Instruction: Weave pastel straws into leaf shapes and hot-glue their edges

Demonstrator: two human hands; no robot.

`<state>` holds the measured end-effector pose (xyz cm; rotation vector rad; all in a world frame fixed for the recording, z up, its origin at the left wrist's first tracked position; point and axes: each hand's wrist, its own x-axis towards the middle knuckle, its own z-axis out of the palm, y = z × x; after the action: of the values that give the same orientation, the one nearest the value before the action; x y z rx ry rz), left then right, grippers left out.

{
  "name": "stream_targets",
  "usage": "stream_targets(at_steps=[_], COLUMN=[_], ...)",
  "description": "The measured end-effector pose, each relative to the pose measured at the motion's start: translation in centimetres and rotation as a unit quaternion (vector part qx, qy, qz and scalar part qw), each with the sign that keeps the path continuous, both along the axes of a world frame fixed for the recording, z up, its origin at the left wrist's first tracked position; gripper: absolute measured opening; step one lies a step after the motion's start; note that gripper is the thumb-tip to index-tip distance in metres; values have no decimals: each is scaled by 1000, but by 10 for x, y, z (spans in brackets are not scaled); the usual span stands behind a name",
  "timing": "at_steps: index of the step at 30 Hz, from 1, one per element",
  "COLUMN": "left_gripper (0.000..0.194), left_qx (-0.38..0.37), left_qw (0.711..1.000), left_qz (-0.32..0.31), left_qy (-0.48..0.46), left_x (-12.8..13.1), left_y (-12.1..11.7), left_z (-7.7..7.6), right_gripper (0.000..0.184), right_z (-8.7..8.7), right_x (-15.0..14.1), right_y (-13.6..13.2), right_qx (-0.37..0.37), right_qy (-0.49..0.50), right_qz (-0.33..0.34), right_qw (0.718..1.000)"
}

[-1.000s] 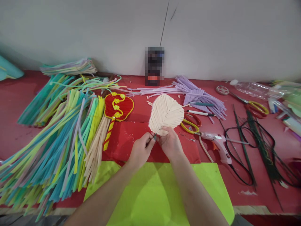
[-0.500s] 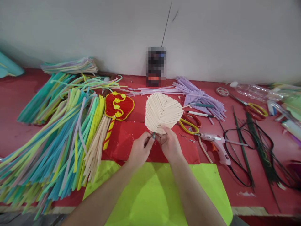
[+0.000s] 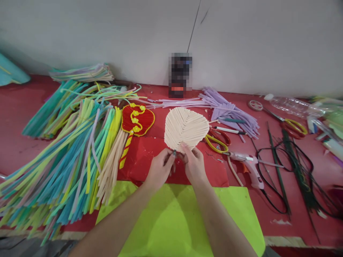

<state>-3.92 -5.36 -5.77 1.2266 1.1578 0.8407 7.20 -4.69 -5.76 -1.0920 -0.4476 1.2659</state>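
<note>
A cream leaf-shaped fan piece (image 3: 184, 126), its ribbed strips meeting along a centre line, is held up over the red sheet. My right hand (image 3: 195, 163) grips its lower edge, thumb on the front face and fingers behind. At the bottom of the fan, the thumb and forefinger of my left hand (image 3: 160, 167) are pinched together. A small dark spot shows at that pinch, too small to name. To the left lies a finished-looking red fan (image 3: 138, 120) with yellow trim, yellow flowers and a striped handle.
Bundles of coloured pipe cleaners (image 3: 66, 160) cover the left side. Behind are purple pipe cleaners (image 3: 227, 107) and a blurred phone (image 3: 180, 75). On the right lie pliers (image 3: 218, 142), a pink glue gun (image 3: 249, 166), scissors (image 3: 293, 127), dark wires (image 3: 301, 178) and a plastic bottle (image 3: 291, 104).
The cream fan has turned slightly anticlockwise and shifted a little left in my hands. Both hands keep their places near its base, and the right thumb lies slightly further left.
</note>
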Motion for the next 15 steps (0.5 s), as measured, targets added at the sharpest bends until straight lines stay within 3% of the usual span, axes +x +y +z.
stream_targets(at_steps=[6,11,15], left_gripper=[18,36,38], left_qx=[-25,-102,-130], left_qw=[998,980,971], left_qz=[27,69,91], left_qy=[-46,-157,-179], left_x=[1,-5,-9], left_y=[1,10,15], left_z=[1,4,2], right_gripper=[21,21,20], right_z=[-2,0,-1], right_x=[0,13,22], right_y=[1,7,10], right_qx=[29,41,47], right_qy=[9,36,30], right_qz=[-29,-123,-167], right_qw=[999,991,984])
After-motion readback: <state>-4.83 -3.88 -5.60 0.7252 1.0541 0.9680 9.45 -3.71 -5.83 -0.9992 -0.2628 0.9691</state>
